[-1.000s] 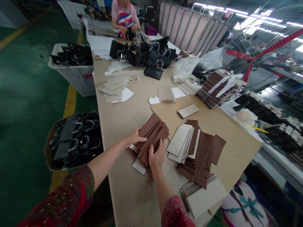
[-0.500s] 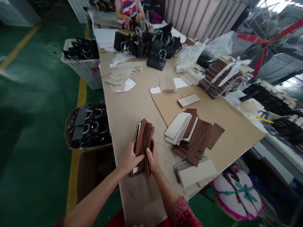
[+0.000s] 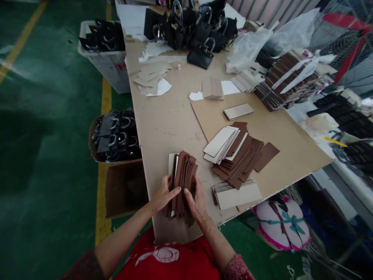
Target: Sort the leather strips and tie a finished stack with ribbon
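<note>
Both my hands clasp one upright stack of brown leather pieces at the table's near edge. My left hand presses its left side, fingers curled onto the front. Against the stack's right side lies my right hand, thumb on the front. Some pale backing shows at the stack's left edge. To the right, a fanned pile of brown and cream pieces lies on a cardboard sheet. A cream stack lies just below that pile.
Black handbags crowd the far end of the long table. Cream pieces and a large brown stack lie farther off. Left of the table stand a box of black bags, an empty carton and a white bin.
The spread brown pieces were gathered into one upright stack between both hands and drawn toward the near table edge. The view tilted down, dropping the far worker out of frame.
</note>
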